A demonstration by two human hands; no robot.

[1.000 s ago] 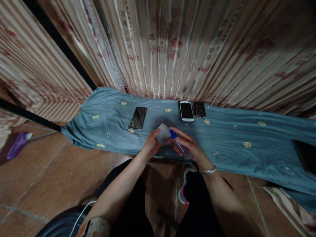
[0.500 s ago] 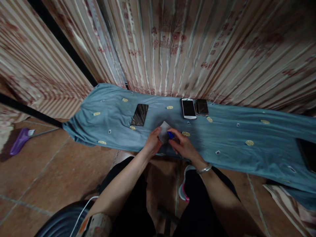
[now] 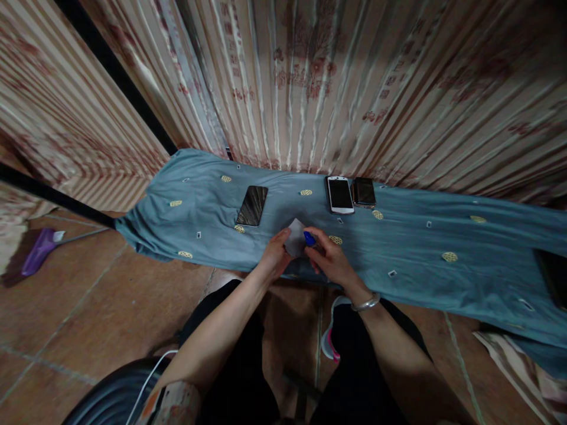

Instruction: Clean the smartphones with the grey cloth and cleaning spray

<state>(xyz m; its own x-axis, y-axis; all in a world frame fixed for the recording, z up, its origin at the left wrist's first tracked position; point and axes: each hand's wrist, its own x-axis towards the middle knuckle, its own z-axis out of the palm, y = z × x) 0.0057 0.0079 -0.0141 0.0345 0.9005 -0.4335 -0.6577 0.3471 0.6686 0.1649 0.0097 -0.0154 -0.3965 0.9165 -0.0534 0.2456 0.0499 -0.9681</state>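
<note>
My left hand (image 3: 277, 251) is closed on a flat light-grey piece (image 3: 294, 238), pinching it along its left side with one corner pointing away from me. Its material is too small to make out. Close beside it, my right hand (image 3: 328, 255) grips a small bright-blue object (image 3: 309, 238) between thumb and forefinger; most of it is hidden and its kind is unclear. Both hands are above the near edge of the blue-green cloth (image 3: 283, 206). Beyond my left hand lies a dark phone (image 3: 252, 206). A white-framed phone (image 3: 340, 195) lies beyond my right hand.
Against the white-framed phone rests a small dark item (image 3: 364, 192). Another dark flat object (image 3: 553, 276) is at the cloth's right end. Patterned curtains (image 3: 305, 88) hang behind, black poles (image 3: 119, 74) cross at left, and a purple broom (image 3: 41, 252) lies on the tiled floor.
The blue object has shifted slightly right, away from the grey piece, with the fingers of my right hand, and more of it shows. My left hand stays almost still.
</note>
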